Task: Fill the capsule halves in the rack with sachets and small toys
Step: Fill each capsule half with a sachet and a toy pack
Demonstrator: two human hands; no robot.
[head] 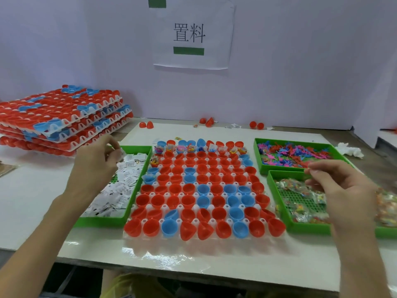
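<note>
A white rack (150,235) of red and blue capsule halves (204,186) lies in the middle of the table. The far row and a few cups on the left side hold sachets and toys; the others look empty. My left hand (96,160) hovers over the green tray of white sachets (120,183), fingers curled around a white sachet. My right hand (341,188) hangs above the green tray of clear bagged toys (300,201), fingers bent and blurred; I cannot tell if it holds anything.
A green tray of small pink, blue and red plastic toys (292,155) sits at the back right. Stacked racks of capsule halves (60,117) stand at the far left. Loose red capsule halves (209,121) and a crumpled tissue (349,148) lie near the wall.
</note>
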